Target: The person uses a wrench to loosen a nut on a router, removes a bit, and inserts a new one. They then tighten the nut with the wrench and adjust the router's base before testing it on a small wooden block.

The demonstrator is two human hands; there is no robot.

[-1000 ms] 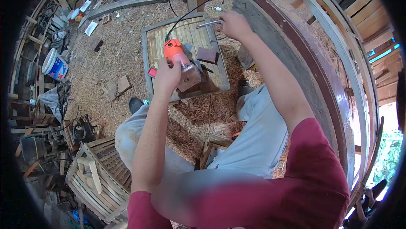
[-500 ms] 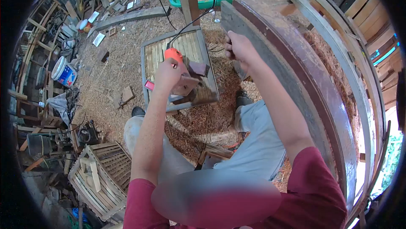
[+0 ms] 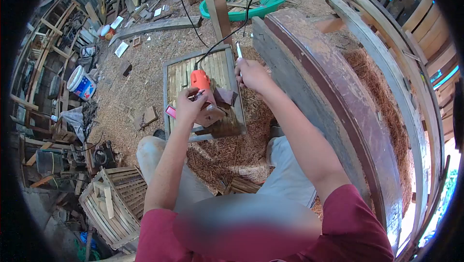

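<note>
We see the left hand [image 3: 187, 108] holding the orange trim router [image 3: 200, 79] around its body, over the slatted wooden panel [image 3: 215, 65]; whether it rests there, we cannot tell. The right hand [image 3: 252, 75], its grip narrow, holds a metal wrench [image 3: 239, 51] near the panel's right edge.

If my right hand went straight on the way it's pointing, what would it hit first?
First in line with your right hand looks to be the slatted panel, near its far right corner. Depth is unclear here, so the hand may pass above it and meet the wooden post beyond.
</note>
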